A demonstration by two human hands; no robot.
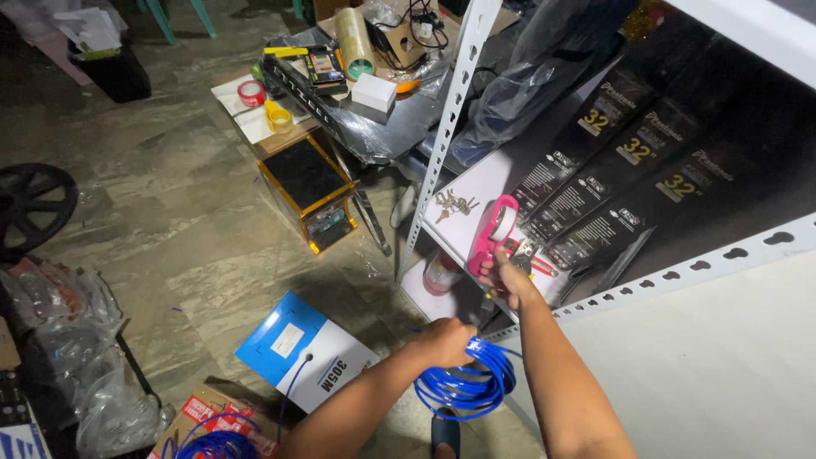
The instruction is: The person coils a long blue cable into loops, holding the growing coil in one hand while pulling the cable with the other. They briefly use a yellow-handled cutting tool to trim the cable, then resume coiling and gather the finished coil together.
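my left hand [444, 342] has its fingers clamped around a coil of blue cable [467, 384], held low in front of the white metal shelf [476, 191]. my right hand [507, 280] reaches onto that shelf, fingers closed on the pink tape dispenser [491, 231]. keys [453, 204] lie just beyond it, long black boxes [629, 161] beside it, and a blue and white cable box [304, 350] sits on the floor below

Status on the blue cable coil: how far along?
Done: a coil of blue cable is wound up and gripped in the left hand. In hand: the right hand is on the pink tape dispenser on the white shelf. Left: no tape shows on the coil, and cable runs out of the blue-and-white box.
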